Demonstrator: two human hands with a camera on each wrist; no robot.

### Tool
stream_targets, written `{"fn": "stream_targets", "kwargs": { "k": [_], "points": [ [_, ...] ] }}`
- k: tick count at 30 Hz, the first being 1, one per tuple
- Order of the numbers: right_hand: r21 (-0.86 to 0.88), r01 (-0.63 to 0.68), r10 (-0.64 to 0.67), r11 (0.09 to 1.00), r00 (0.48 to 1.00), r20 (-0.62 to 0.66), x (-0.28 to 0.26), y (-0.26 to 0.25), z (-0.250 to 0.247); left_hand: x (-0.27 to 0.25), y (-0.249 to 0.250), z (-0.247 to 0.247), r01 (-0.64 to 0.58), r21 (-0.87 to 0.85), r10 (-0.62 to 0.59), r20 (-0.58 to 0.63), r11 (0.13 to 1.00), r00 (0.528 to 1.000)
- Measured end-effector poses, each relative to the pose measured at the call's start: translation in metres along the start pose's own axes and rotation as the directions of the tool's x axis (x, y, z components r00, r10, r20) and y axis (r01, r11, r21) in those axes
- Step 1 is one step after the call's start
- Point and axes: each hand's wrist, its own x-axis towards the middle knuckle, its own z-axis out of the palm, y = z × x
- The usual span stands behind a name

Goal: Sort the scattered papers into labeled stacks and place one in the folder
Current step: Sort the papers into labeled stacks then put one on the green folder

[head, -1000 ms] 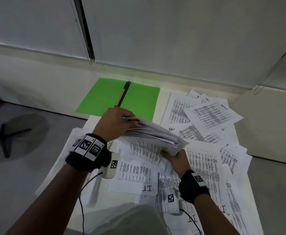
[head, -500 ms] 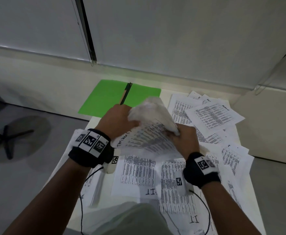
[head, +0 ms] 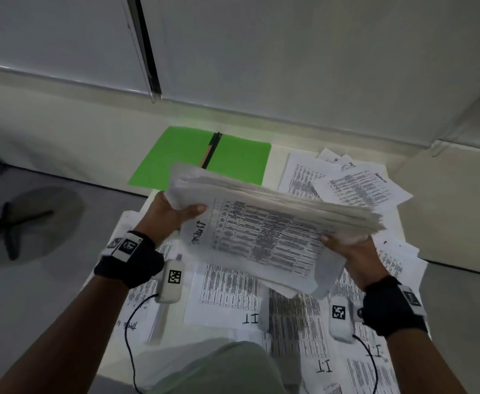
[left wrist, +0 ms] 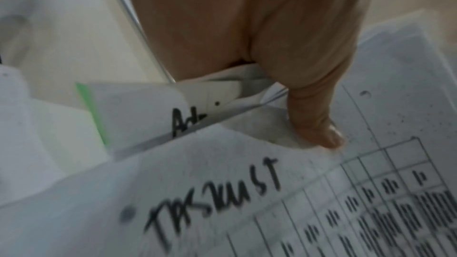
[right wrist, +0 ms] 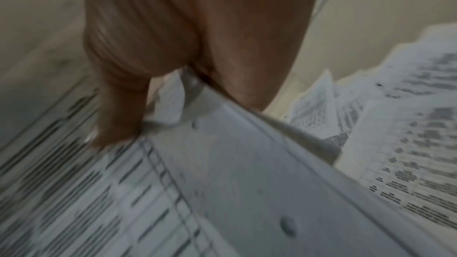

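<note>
A thick stack of printed papers is held up above the table, tilted, its facing sheet hand-lettered "TASKLIST". My left hand grips its left end, thumb pressed on the facing sheet. My right hand grips the right end, thumb on the printed face. Behind the stack an open green folder lies flat with a pencil along its spine. Loose printed sheets marked "IT" cover the table beneath.
More scattered sheets lie at the back right of the white table. The wall runs close behind the folder. A chair base stands on the grey floor at left. My knee is at the table's near edge.
The stack has been gathered and lifted off the table. It was turned so its printed face tilts toward me, and my right hand shifted from the middle to the stack's right end.
</note>
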Motion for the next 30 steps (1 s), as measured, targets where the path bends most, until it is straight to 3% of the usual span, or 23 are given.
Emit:
{"fn": "stream_targets", "kwargs": {
  "k": [3,5,7,10,12,14,18,23,27,30],
  "points": [
    [0.010,0.094,-0.092,0.996,0.988,-0.120,-0.006,-0.009,0.006,-0.001,-0.002,0.012,-0.051,-0.078,0.047,-0.044,0.996,0.998],
    [0.028,0.193,-0.189,0.981,0.977,-0.098,-0.014,-0.017,0.010,-0.003,-0.005,0.016,-0.074,-0.100,0.068,-0.064,0.992,0.996],
    [0.023,0.234,-0.232,0.972,0.971,-0.065,-0.023,-0.009,0.008,-0.004,-0.018,0.013,-0.016,-0.111,0.007,-0.079,0.994,0.997],
    [-0.056,0.081,-0.085,0.995,0.994,-0.074,-0.037,0.028,0.004,-0.011,-0.064,0.004,0.164,0.087,-0.163,-0.021,0.983,0.986],
    [-0.123,-0.070,0.064,0.990,0.997,-0.048,-0.045,0.058,-0.001,-0.019,-0.100,-0.001,0.236,0.262,-0.247,0.010,0.936,0.969],
    [-0.153,-0.158,0.149,0.976,0.986,-0.068,-0.053,0.077,0.000,-0.030,-0.120,0.000,0.279,0.326,-0.287,-0.024,0.903,0.958],
    [-0.142,-0.150,0.141,0.978,0.988,-0.069,-0.058,0.084,0.001,-0.039,-0.126,0.007,0.288,0.143,-0.277,-0.095,0.947,0.956],
    [-0.066,-0.140,0.137,0.988,0.990,-0.044,-0.056,0.078,0.000,-0.029,-0.110,0.017,0.247,-0.003,-0.246,-0.086,0.969,0.965],
    [0.029,-0.073,0.074,0.997,0.996,-0.050,-0.051,0.065,0.000,-0.022,-0.096,0.024,0.142,0.002,-0.142,-0.005,0.990,0.990],
    [0.039,-0.039,0.040,0.998,0.999,-0.019,-0.051,0.055,0.007,-0.019,-0.097,0.026,0.059,0.055,-0.057,-0.036,0.997,0.998]
  ]
}}
